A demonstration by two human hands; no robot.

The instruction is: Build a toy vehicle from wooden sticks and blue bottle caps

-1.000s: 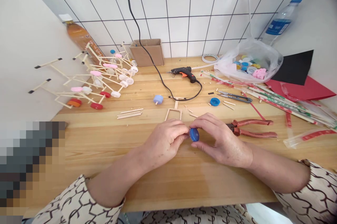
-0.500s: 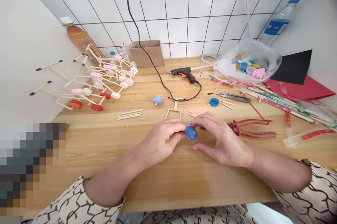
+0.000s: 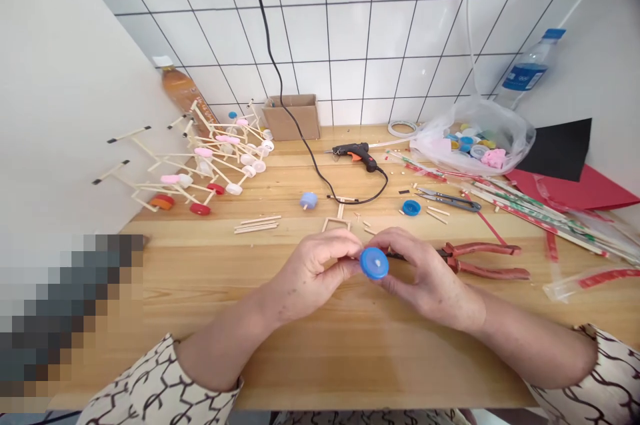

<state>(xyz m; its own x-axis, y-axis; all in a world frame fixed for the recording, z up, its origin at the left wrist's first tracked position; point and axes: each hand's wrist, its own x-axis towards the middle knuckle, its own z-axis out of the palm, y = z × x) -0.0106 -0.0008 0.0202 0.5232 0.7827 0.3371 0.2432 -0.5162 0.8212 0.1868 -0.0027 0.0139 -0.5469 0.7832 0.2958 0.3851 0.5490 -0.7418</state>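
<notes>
Blue cap [image 3: 375,264] newly face-on over tabletop [image 3: 320,358]

Blue cap [image 3: 374,263], apparently smooth plastic

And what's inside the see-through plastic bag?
Inside the plastic bag you can see blue, white and yellow caps, plus something pink. They overlap, so whatever lies underneath is hidden.

The wooden table [image 3: 380,365] holds red-handled pliers [image 3: 453,256] just beside the right hand [image 3: 433,284], with a blue cap [image 3: 411,208] and snips [image 3: 453,200] farther beyond it. Past the left hand [image 3: 320,268] lie thin sticks [image 3: 257,228], a small stick frame [image 3: 341,212] and a lilac cap [image 3: 309,200]; the black glue gun [image 3: 356,150] rests farther off, beyond both hands.
</notes>
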